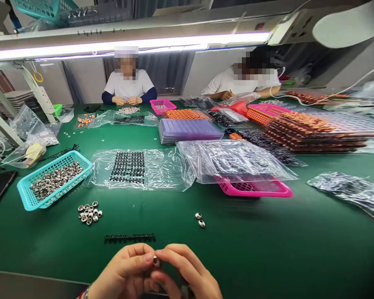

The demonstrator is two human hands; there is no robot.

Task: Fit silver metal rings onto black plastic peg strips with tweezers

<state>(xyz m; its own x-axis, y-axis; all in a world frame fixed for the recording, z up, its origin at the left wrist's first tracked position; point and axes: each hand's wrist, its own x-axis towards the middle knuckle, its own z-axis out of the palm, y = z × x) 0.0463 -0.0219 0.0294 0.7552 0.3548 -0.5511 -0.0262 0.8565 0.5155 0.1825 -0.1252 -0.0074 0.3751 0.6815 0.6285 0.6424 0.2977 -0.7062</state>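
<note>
My left hand (127,268) is closed near the table's front edge, with its thumb and forefinger pinched on a small silvery oval metal cap (156,261). My right hand (188,270) meets it from the other side, its forefinger and thumb closed about the same cap. Something dark shows under the right palm, too hidden to name. Just beyond the fingers lies a black toothed plastic strip (130,237). A small heap of metal caps (89,213) sits to the left, and two loose metal caps (200,220) rest to the right.
A turquoise basket (21,189) of metal caps stands left, beside a plastic bag (165,168) bearing black strips. A filled clear bag (233,160) overlaps a pink basket (258,192). Farther back are purple trays (190,132) and stacked orange-topped trays (311,133). Two people sit opposite.
</note>
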